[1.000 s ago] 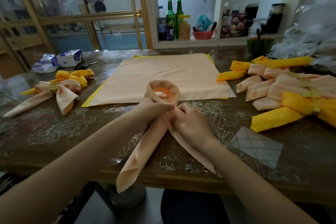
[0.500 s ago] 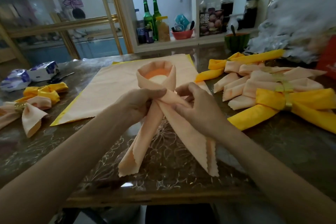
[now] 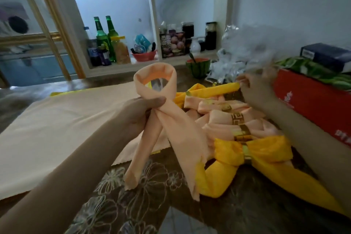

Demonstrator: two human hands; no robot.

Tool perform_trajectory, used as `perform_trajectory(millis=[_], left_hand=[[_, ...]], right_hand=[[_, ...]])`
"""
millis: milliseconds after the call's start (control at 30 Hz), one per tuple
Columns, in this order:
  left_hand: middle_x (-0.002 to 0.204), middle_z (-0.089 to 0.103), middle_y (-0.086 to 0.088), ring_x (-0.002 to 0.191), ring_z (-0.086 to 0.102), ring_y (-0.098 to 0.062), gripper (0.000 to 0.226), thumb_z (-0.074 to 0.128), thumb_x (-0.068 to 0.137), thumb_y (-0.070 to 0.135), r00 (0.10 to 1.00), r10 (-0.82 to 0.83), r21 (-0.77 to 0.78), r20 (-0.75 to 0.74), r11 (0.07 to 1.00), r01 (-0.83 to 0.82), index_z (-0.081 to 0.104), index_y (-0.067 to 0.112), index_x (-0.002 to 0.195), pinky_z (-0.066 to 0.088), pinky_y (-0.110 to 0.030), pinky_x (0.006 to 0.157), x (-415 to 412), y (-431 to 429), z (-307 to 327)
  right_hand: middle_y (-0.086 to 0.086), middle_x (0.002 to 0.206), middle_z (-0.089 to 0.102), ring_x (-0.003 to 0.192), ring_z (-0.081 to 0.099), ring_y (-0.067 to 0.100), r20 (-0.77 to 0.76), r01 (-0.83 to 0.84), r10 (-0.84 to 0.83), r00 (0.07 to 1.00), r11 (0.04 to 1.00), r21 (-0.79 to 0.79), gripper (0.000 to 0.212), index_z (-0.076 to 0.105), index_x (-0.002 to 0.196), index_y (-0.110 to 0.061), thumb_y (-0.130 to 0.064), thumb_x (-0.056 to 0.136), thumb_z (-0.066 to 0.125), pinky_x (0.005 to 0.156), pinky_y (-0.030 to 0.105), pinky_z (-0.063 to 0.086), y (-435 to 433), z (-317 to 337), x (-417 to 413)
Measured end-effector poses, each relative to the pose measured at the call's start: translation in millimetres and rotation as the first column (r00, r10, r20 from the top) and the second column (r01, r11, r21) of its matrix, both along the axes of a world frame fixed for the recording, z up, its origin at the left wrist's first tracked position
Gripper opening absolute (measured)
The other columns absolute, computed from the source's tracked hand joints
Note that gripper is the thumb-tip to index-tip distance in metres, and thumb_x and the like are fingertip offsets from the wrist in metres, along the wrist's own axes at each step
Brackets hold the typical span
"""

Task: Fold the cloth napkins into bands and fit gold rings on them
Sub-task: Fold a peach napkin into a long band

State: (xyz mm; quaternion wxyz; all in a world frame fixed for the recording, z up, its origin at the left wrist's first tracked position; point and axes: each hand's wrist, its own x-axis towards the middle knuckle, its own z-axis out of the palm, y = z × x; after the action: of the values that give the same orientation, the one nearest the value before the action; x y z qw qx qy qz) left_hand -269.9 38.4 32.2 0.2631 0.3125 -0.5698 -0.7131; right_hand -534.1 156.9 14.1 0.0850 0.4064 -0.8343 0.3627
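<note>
Above the table (image 3: pixel 237 213), the left hand (image 3: pixel 139 113) grips a peach napkin (image 3: pixel 178 135) folded into a band, thumb and fingers curled round the point where the band crosses itself; above the grip the band stands up in a closed loop; below it two tails hang down toward the table's patterned cover, and the longer one passes in front of a yellow napkin (image 3: pixel 269 150). The right hand (image 3: pixel 255 91) hangs in the air at the far tip of a yellow band (image 3: pixel 214 89), just before a heap of clear plastic (image 3: pixel 252 47); it is blurred, its fingers look bent, and I cannot tell whether it holds anything. Between the hands lies a pile (image 3: pixel 214 119) of folded napkins cinched by gold rings (image 3: pixel 237 118); a flat cloth (image 3: pixel 57 129) is spread under the left forearm; a red box (image 3: pixel 311 100) stands beside the right forearm.
</note>
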Motion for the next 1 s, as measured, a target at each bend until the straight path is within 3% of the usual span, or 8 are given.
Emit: perform_trajectory(millis=[133,267,367,433,700,833,933,1000], left_hand=[[0.108,0.064,-0.013,0.095,0.063,-0.026,0.047,0.071,0.074,0.011,1.0,0.009,0.099,-0.022,0.995,-0.007,0.054,0.007,0.118,0.053,-0.037,0.075,-29,-15,-5],[0.108,0.065,-0.014,0.098,0.063,-0.029,0.048,0.072,0.073,0.011,1.0,0.02,0.101,-0.017,0.995,-0.018,0.054,0.008,0.118,0.054,-0.039,0.076,-54,-31,-12],[0.108,0.066,-0.013,0.097,0.064,-0.03,0.059,0.075,0.065,0.014,1.0,0.012,0.1,0.0,0.995,-0.012,0.053,0.01,0.119,0.055,-0.04,0.074,-61,-41,-16],[0.107,0.066,-0.013,0.097,0.064,-0.029,0.058,0.075,0.065,0.014,1.0,0.012,0.098,0.01,0.995,-0.013,0.053,0.01,0.119,0.054,-0.04,0.075,-59,-44,-17],[0.107,0.064,-0.015,0.096,0.063,-0.029,0.045,0.07,0.075,0.008,1.0,0.02,0.063,0.001,0.998,-0.021,0.051,0.01,0.116,0.053,-0.035,0.066,-30,-52,-26],[0.11,0.065,-0.018,0.105,0.061,-0.034,0.021,0.068,0.081,0.009,1.0,0.029,0.016,0.007,0.999,-0.029,0.059,0.012,0.1,0.052,-0.046,0.088,-9,-67,-35],[0.109,0.068,-0.014,0.103,0.065,-0.031,0.021,0.073,0.08,0.015,0.995,0.092,-0.025,0.042,0.996,-0.091,0.063,0.016,0.099,0.051,-0.047,0.093,11,-100,-52],[0.11,0.069,-0.01,0.101,0.066,-0.027,0.031,0.078,0.076,0.023,0.996,0.076,-0.05,0.051,0.996,-0.074,0.064,0.02,0.104,0.053,-0.046,0.089,21,-122,-70]], right_hand=[[0.018,0.121,0.061,0.109,0.055,0.032,-0.083,-0.087,0.098,0.992,0.988,0.125,0.028,0.063,0.116,-0.004,-0.008,0.097,0.042,0.089,0.036,0.043,-43,1,-19],[0.016,0.126,0.059,0.113,0.054,0.031,-0.149,-0.014,0.055,0.987,0.964,0.265,0.033,0.061,0.121,-0.009,-0.002,0.092,0.046,0.093,0.037,0.045,-88,10,-37],[0.012,0.133,0.053,0.116,0.053,0.029,-0.212,0.037,0.098,0.972,0.833,0.553,0.046,0.051,0.133,-0.015,-0.001,0.09,0.046,0.095,0.038,0.046,-109,4,-49],[0.011,0.123,0.058,0.106,0.057,0.026,-0.264,0.083,0.115,0.958,0.768,0.635,0.038,0.057,0.125,-0.015,-0.005,0.09,0.047,0.091,0.037,0.048,-116,-4,-59],[0.006,0.102,0.055,0.088,0.053,0.02,-0.311,0.063,0.179,0.933,0.771,0.634,0.013,0.054,0.1,-0.016,-0.011,0.093,0.045,0.075,0.029,0.043,-116,1,-53],[0.007,0.099,0.059,0.087,0.056,0.02,-0.396,0.125,0.168,0.903,0.778,0.616,0.01,0.057,0.093,-0.014,-0.011,0.092,0.047,0.075,0.029,0.044,-112,8,-53],[0.008,0.099,0.062,0.085,0.056,0.018,-0.372,0.127,0.04,0.927,0.901,0.414,0.007,0.06,0.094,-0.012,-0.016,0.091,0.055,0.075,0.029,0.045,-106,17,-53],[0.01,0.098,0.064,0.085,0.057,0.019,-0.211,0.065,-0.017,0.977,0.973,0.222,0.009,0.062,0.095,-0.009,-0.015,0.089,0.06,0.076,0.032,0.046,-103,24,-45]])
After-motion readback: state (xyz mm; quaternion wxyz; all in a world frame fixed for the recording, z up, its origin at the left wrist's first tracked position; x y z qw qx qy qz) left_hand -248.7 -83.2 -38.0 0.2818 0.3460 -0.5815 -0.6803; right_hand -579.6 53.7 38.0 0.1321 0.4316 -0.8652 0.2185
